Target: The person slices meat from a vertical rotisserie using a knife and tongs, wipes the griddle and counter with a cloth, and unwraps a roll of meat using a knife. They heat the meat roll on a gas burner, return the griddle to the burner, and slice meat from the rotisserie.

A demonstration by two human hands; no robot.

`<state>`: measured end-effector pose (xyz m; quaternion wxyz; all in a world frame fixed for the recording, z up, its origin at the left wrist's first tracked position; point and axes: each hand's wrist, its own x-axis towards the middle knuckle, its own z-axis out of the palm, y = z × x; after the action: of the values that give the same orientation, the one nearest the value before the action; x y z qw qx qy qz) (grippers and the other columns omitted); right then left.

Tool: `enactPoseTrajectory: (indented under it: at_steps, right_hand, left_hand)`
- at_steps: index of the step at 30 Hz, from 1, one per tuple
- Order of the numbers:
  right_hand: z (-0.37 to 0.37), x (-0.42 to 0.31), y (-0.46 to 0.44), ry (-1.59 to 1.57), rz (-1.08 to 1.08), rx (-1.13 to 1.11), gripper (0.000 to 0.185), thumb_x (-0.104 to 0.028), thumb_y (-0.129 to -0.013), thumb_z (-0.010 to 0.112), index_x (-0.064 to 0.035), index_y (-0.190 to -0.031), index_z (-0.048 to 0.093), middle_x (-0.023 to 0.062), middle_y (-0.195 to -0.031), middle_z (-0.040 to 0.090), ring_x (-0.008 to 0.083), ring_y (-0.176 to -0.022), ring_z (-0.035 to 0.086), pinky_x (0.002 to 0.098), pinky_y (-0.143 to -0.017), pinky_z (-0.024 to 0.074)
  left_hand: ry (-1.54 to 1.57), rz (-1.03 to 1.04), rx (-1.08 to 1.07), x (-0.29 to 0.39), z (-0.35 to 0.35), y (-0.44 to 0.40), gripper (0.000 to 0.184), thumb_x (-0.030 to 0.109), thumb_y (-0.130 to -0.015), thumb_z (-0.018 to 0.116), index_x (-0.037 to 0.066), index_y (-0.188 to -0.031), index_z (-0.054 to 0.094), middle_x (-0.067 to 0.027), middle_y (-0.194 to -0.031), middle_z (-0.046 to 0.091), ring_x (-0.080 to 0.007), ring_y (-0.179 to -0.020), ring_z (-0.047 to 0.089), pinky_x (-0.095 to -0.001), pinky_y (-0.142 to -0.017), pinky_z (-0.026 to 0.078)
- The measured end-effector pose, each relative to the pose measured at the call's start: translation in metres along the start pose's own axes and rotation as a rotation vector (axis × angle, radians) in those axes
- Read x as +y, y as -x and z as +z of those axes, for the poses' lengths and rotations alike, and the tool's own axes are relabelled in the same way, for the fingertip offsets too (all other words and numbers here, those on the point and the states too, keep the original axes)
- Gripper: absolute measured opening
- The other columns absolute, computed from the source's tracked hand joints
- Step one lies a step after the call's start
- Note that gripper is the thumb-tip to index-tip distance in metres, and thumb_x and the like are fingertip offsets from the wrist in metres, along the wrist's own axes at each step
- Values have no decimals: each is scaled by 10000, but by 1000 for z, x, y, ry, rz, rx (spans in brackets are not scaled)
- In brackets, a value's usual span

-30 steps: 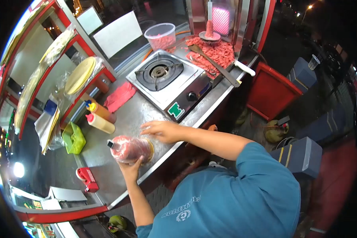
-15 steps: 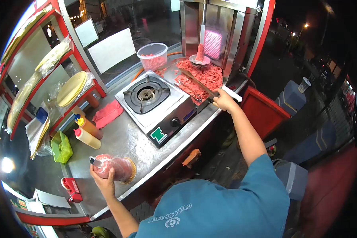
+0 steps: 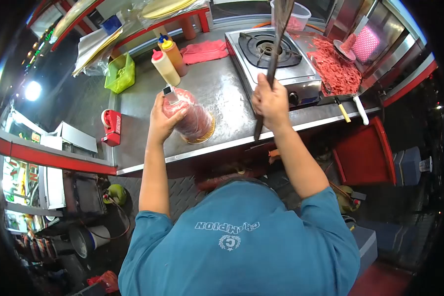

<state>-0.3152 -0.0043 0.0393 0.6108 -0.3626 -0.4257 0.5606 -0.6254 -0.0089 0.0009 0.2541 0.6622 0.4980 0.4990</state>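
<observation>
Right grip (image 3: 271,103): clamped on spatula (image 3: 277,49), just lifted off shaved meat (image 3: 335,69) and carried across before stove (image 3: 296,74); meat thus left clear of tool. Spatula: long axis steep in view, upper end pointed past stove, lower end at table (image 3: 227,108) edge. Left grip (image 3: 164,118): clasped around top of wrapped meat cone (image 3: 195,121), stood on table near squeeze bottles (image 3: 166,69).

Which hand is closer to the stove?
Right. The right hand is by the front of the stove, gripping a long dark tool; the left hand is farther left, on the plastic-wrapped bundle.
</observation>
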Motion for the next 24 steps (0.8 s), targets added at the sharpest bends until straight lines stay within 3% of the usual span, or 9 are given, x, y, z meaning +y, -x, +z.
enactPoseTrajectory:
  at_steps: [3, 5, 7, 9, 13, 17, 20, 23, 24]
  right_hand:
    - [60, 10, -22, -91, -235, -21, 302, -308, -1055, 619, -97, -878, 495, -15, -624, 472, 70, -477, 428, 246, -424, 334]
    - [76, 18, -29, -191, -267, -7, 321, -253, -1059, 609, -122, -811, 454, -26, -572, 427, 75, -464, 373, 257, -429, 308]
    - [77, 56, -35, -123, -241, 49, 355, -227, -1053, 610, -132, -760, 433, -36, -550, 410, 73, -446, 373, 263, -419, 300]
    - [70, 123, -38, 222, -322, 145, 382, -229, -1057, 597, -121, -722, 446, -32, -543, 456, 66, -442, 409, 266, -418, 314]
    - [82, 95, -43, 244, -467, 103, 401, -238, -1067, 580, -118, -710, 445, -31, -533, 439, 65, -438, 397, 274, -415, 309]
    - [97, 68, -39, -36, -411, 90, 443, -266, -1060, 593, -85, -671, 485, -44, -545, 439, 62, -490, 407, 299, -458, 322]
    - [80, 133, -42, 342, -454, 115, 398, -253, -1029, 637, -17, -723, 543, -17, -605, 444, 89, -592, 417, 344, -523, 354]
    - [80, 130, -52, 410, -457, 101, 375, -219, -1018, 655, -37, -719, 520, -19, -606, 451, 68, -597, 425, 314, -517, 352]
    - [83, 120, -52, 259, -432, 91, 379, -217, -1024, 647, -52, -715, 502, -24, -597, 451, 59, -581, 431, 302, -502, 345]
  left_hand:
    - [46, -19, -47, -4, -3, -1, 756, 360, -772, 860, 14, -1373, 557, -126, -1283, 636, -237, -1191, 611, -376, -1052, 458]
    - [63, -36, -53, -6, -2, -1, 750, 356, -769, 864, 12, -1362, 560, -125, -1270, 640, -229, -1179, 613, -373, -1049, 461]
    - [28, -55, 7, 0, 0, 1, 758, 365, -739, 893, 30, -1338, 571, -130, -1236, 654, -240, -1161, 629, -380, -1026, 482]
    - [-5, -52, 75, 2, 4, 6, 769, 380, -734, 901, 30, -1335, 572, -134, -1226, 655, -244, -1156, 632, -380, -1024, 484]
    - [-93, -49, 197, 6, 16, 21, 804, 442, -747, 882, 15, -1349, 562, -169, -1257, 640, -291, -1189, 623, -394, -1049, 467]
    - [-156, -53, 227, 5, 18, 15, 825, 449, -742, 881, 5, -1351, 548, -203, -1293, 620, -345, -1222, 607, -427, -1060, 469]
    - [-181, -61, 226, 4, 21, 16, 843, 449, -737, 884, 16, -1369, 532, -200, -1318, 595, -356, -1243, 588, -444, -1065, 471]
    - [-182, -61, 229, 9, 21, 21, 844, 443, -742, 881, 18, -1377, 524, -201, -1324, 586, -362, -1249, 581, -446, -1064, 472]
    - [-181, -66, 224, 9, 21, 20, 841, 440, -744, 879, 21, -1380, 523, -200, -1326, 583, -362, -1250, 580, -445, -1063, 472]
